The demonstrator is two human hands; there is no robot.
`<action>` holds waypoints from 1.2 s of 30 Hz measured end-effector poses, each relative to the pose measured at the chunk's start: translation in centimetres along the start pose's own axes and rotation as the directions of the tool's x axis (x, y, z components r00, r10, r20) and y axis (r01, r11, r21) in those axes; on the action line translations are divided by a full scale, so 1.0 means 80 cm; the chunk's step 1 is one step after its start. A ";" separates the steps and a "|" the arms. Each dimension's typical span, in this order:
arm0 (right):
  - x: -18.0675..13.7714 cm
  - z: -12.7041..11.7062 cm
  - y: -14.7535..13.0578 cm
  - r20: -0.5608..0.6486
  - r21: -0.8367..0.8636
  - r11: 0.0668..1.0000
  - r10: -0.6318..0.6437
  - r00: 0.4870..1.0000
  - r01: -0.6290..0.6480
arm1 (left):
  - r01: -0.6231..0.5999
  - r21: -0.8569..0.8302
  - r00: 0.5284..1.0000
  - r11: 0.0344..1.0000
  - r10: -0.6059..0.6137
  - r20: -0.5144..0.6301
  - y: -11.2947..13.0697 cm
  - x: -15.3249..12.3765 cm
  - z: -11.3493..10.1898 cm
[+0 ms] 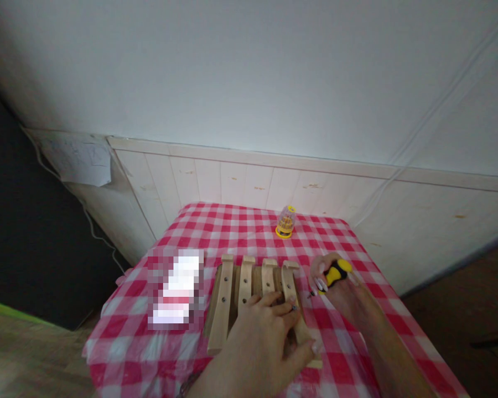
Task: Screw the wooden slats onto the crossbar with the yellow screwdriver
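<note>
A white upper wall (249, 66) rises above cream wood paneling (249, 182), with a sheet of paper (77, 160) fixed near the left corner and a wooden floor (25, 359) below to the left. Against the paneling stands a table covered by a red-and-white checked cloth (120, 326). On the cloth lies a wooden rack (222, 309) of four parallel slats over a darker wooden base, with a blurred white-and-red object (175, 290) just to its left, too pixelated to identify. Beyond the rack, near the far edge, stands a small clear container (285, 222) with a yellow base. The two left slats each show dark spots that look like screws or screw holes; the third shows at least one, while the fourth is partly covered, so how many places are filled and how many are left cannot be told. The left hand (261, 337) lies spread across the right end of the rack, its fingers (274, 307) over the fourth slat. A small dark screw (294, 307) sits at one fingertip, though whether it is pinched is unclear. Just right of the rack, the right hand (334, 284) curls closed around the handle of a yellow-and-black screwdriver (336, 273), its tip pointing toward the rack without touching it.
</note>
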State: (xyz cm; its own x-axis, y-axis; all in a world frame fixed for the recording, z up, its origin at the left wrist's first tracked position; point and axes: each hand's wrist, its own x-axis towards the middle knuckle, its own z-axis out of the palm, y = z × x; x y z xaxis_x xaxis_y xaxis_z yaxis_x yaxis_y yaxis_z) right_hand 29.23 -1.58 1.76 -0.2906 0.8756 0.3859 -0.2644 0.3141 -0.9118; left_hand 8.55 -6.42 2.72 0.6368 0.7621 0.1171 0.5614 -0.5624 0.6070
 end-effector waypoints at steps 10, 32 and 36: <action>-0.018 0.014 0.029 0.038 0.043 0.986 0.162 0.986 -0.164 | 0.031 -0.004 1.000 0.999 -0.031 -0.003 0.003 0.000 0.004; -0.022 0.017 0.036 0.086 -0.089 0.990 0.114 0.990 -0.106 | 0.017 0.012 1.000 1.000 -0.016 -0.020 0.003 0.002 0.003; -0.023 0.018 0.032 0.134 -0.069 0.997 0.055 0.990 -0.046 | 0.024 0.003 1.000 1.000 -0.024 -0.007 0.004 0.003 0.002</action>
State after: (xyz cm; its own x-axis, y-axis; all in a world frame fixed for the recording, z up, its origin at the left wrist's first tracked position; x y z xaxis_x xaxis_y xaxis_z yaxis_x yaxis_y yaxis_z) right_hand 27.75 -2.89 -1.11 -0.4248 0.8346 0.3507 -0.1866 0.2983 -0.9360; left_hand 8.95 -6.43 2.82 0.6199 0.7773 0.1079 0.5780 -0.5452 0.6071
